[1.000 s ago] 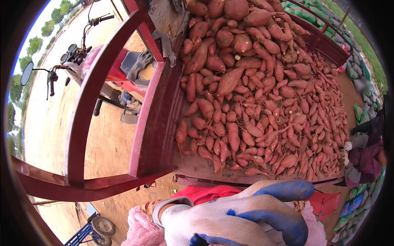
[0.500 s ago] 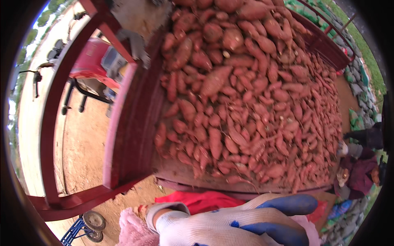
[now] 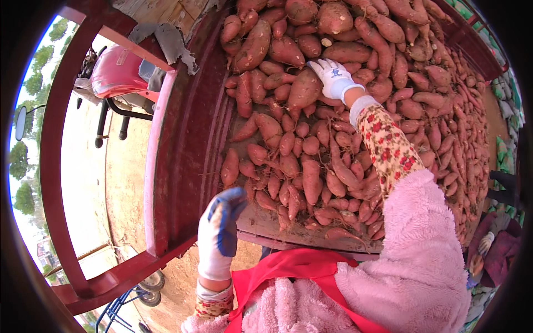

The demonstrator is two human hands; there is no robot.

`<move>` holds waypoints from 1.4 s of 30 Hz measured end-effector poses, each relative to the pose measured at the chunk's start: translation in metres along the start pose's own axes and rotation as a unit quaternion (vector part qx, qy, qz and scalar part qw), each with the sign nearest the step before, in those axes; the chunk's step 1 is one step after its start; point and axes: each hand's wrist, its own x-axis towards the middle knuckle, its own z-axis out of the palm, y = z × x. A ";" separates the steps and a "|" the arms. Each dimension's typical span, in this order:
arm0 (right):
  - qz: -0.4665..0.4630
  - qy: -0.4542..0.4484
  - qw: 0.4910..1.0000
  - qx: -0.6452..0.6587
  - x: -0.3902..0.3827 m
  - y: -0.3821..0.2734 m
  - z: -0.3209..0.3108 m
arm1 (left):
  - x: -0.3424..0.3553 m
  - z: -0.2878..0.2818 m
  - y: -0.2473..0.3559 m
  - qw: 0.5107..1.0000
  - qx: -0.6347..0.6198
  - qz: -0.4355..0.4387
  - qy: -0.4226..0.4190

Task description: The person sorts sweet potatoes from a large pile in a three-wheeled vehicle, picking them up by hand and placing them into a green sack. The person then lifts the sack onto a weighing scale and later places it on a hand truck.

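where the right hand [image 3: 334, 79] overlaps sweet potatoes [image 3: 304, 91], contact is unclear.

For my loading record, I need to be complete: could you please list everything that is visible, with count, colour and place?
Sweet potatoes: too many to count, reddish, heaped on cargo bed
Cargo bed: one, dark red, centre
Metal frame: one, dark red, left
Torn sheet: one, grey, upper left
Vehicle body: one, red, beyond frame
Mirror: one, dark-rimmed, far left
Trees: several, green, left edge
Cart: one, blue, lower left
Sacks: many, green and grey, right edge
Co-worker: one, purple clothing, lower right
Apron: one, red, bottom
Fleecy garment: one, pink, bottom
Hands: two, gloved white and blue; left hand near bed edge, right hand at heap
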 end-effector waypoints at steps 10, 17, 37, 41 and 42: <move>0.026 -0.139 0.987 -0.070 -0.011 0.002 -0.013 | 0.159 -0.051 -0.117 0.972 0.225 0.016 0.062; 0.048 -0.059 0.995 0.059 -0.130 -0.020 -0.002 | 0.316 0.005 -0.122 0.821 0.530 0.037 0.209; 0.428 0.070 0.864 0.256 -0.284 -0.031 0.025 | 0.337 0.050 -0.122 0.766 0.634 0.011 0.111; 0.409 0.087 0.871 0.257 -0.289 -0.028 0.040 | 0.335 0.045 -0.122 0.751 0.647 0.020 0.132; 0.411 0.086 0.875 0.242 -0.289 -0.028 0.043 | 0.332 0.041 -0.118 0.752 0.649 0.010 0.113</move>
